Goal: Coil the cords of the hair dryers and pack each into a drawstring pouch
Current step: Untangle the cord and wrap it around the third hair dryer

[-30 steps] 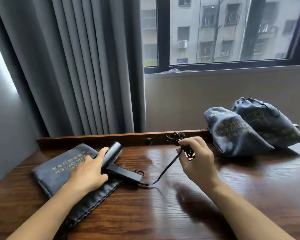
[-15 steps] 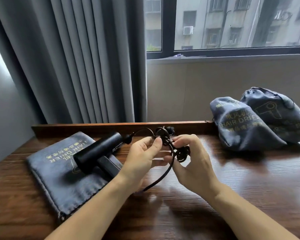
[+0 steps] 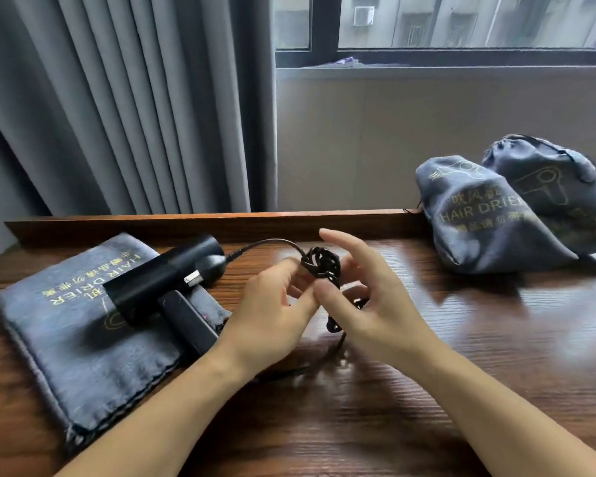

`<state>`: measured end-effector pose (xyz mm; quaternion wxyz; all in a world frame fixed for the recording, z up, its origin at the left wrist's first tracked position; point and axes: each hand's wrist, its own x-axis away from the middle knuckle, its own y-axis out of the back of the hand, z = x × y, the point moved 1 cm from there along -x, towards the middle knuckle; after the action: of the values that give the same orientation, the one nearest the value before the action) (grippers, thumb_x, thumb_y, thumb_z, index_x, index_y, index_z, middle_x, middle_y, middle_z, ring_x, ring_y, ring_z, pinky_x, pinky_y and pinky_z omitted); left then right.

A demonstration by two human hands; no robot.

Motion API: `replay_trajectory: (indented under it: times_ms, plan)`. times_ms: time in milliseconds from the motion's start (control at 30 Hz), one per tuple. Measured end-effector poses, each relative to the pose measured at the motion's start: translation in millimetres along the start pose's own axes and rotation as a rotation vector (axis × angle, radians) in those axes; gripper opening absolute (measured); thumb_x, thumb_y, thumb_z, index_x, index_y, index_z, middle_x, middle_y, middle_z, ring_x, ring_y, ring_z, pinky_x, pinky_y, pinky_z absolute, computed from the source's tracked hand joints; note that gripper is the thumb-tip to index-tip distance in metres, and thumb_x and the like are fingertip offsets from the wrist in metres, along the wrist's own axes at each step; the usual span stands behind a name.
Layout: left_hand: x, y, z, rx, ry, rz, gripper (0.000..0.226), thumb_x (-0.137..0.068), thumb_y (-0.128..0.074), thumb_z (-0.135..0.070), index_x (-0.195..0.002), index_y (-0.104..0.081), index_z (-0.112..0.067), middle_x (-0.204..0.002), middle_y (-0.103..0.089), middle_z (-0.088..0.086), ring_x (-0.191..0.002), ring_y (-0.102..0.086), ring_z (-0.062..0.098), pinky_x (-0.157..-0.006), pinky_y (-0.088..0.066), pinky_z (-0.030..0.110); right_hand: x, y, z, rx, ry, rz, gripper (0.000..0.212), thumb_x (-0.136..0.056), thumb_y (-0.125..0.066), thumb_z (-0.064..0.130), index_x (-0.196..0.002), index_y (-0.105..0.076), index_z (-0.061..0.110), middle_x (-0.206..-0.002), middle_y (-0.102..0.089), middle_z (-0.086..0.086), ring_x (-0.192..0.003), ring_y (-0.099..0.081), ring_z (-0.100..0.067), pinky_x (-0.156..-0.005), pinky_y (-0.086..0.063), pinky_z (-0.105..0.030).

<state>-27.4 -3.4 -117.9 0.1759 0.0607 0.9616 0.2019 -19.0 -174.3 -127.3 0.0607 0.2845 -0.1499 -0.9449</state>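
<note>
A grey curtain [image 3: 117,105] was seen hanging at the far left, behind a wooden table [image 3: 427,390] with a raised back ledge. On the table's left part a flat drawstring pouch [image 3: 66,321], grey with gold lettering, was laid out. A black hair dryer [image 3: 159,280] was placed on top of this pouch, its barrel pointed up and to the right and its folded handle stretched toward the near right. The plug [image 3: 210,265], its metal prongs turned toward the barrel, was found just beside the barrel's far end, and from it the black cord [image 3: 320,266] was led in an arc to the right.

In the middle, the cord was bunched into a tangled coil held between both hands above the table. The left hand [image 3: 272,304] was curled, and the coil was pinched by its thumb and fingers from the left. The right hand [image 3: 369,297] was closed on the coil's lower part with thumb and lower fingers, while its index finger was stretched out straight above the bundle. Below the hands the cord was trailed down onto the wood and back to the left.

At the far right, two filled pouches [image 3: 489,218] were set against each other by the ledge, under a window [image 3: 461,29].
</note>
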Motion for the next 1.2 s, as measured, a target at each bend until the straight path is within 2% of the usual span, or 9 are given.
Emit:
replay_trajectory:
  times_ms: [267,367,467,567,767,867,967,1067,1200]
  plan:
    - [3.6,-3.1,1.5,-0.077,0.029,0.021,0.025,-0.096,-0.066,-0.052,-0.093,-0.07,-0.027,-0.087,-0.073,-0.012,-0.082,-0.069,0.009,-0.073,-0.06,0.047,-4.3,5.6,-10.1,0.1,-0.031,0.026,0.025,-0.094,-0.064,0.031,-0.119,-0.062,0.037,-0.109,-0.066,0.009,-0.108,-0.063,-0.015,-0.094,-0.054,-0.036]
    - [4.4,-4.9,1.3,-0.021,0.055,0.045,0.023,-0.098,-0.067,-0.047,-0.095,-0.07,-0.024,-0.087,-0.074,-0.007,-0.085,-0.072,0.014,-0.072,-0.062,0.048,-5.2,5.8,-8.3,-0.065,-0.101,0.076,0.022,-0.092,-0.065,0.027,-0.111,-0.06,0.035,-0.097,-0.065,0.015,-0.092,-0.066,-0.015,-0.08,-0.054,-0.031]
    - [3.1,-6.6,-0.1,0.127,0.056,0.044,0.003,-0.1,-0.07,-0.023,-0.102,-0.069,-0.023,-0.084,-0.073,-0.001,-0.077,-0.072,0.018,-0.06,-0.061,0.038,-5.7,7.4,-6.5,-0.148,-0.155,0.048,0.022,-0.088,-0.067,0.028,-0.107,-0.059,0.034,-0.087,-0.061,0.015,-0.081,-0.062,-0.015,-0.068,-0.048,-0.026]
    - [1.3,-4.3,-2.0,0.282,0.093,-0.013,0.008,-0.098,-0.07,-0.013,-0.102,-0.069,-0.02,-0.075,-0.071,-0.006,-0.063,-0.065,0.01,-0.05,-0.052,0.028,-6.8,9.8,-6.7,-0.204,-0.197,0.036,0.022,-0.085,-0.068,0.027,-0.104,-0.06,0.034,-0.088,-0.059,0.01,-0.078,-0.062,-0.013,-0.066,-0.049,-0.034]
    - [0.3,3.5,-4.3,0.329,0.157,0.009,0.015,-0.093,-0.074,-0.018,-0.101,-0.071,-0.006,-0.081,-0.077,0.006,-0.069,-0.071,0.017,-0.045,-0.054,0.029,-3.6,6.5,-4.4,-0.233,-0.224,0.087,0.025,-0.089,-0.068,0.029,-0.108,-0.053,0.027,-0.095,-0.059,-0.018,-0.078,-0.059,-0.02,-0.066,-0.05,-0.037]
    - [-0.3,5.1,-4.1,0.269,0.154,0.0,0.013,-0.093,-0.074,-0.015,-0.1,-0.07,-0.005,-0.083,-0.077,0.01,-0.069,-0.071,0.016,-0.042,-0.053,0.029,-5.3,6.0,-1.2,-0.33,-0.277,0.141,0.017,-0.094,-0.062,0.03,-0.107,-0.054,0.021,-0.088,-0.058,-0.011,-0.081,-0.059,-0.02,-0.075,-0.053,-0.045]
    - [-0.6,5.4,-2.1,0.222,0.127,0.015,0.011,-0.093,-0.074,-0.015,-0.099,-0.069,-0.007,-0.084,-0.075,0.012,-0.069,-0.071,0.016,-0.041,-0.054,0.03,-10.4,8.8,1.7,-0.343,-0.332,0.154,0.032,-0.1,-0.05,0.041,-0.105,-0.065,0.012,-0.091,-0.065,-0.009,-0.088,-0.065,-0.02,-0.088,-0.056,-0.055]
    - [0.5,6.3,-1.8,0.159,0.097,0.046,0.012,-0.093,-0.075,-0.022,-0.099,-0.069,-0.014,-0.085,-0.074,0.006,-0.074,-0.074,0.018,-0.045,-0.055,0.031,-14.4,12.8,5.8,-0.247,-0.299,0.173,0.037,-0.101,-0.052,0.036,-0.096,-0.068,0.003,-0.085,-0.068,-0.003,-0.084,-0.063,-0.016,-0.088,-0.053,-0.049]
    - [1.2,6.8,-3.2,0.14,0.065,0.087,0.01,-0.093,-0.074,-0.026,-0.097,-0.068,-0.02,-0.086,-0.072,0.0,-0.08,-0.076,0.021,-0.046,-0.055,0.032,-18.2,15.0,7.5,-0.31,-0.355,0.154,0.035,-0.094,-0.06,0.031,-0.086,-0.064,-0.003,-0.08,-0.064,-0.005,-0.077,-0.059,-0.016,-0.079,-0.05,-0.037]
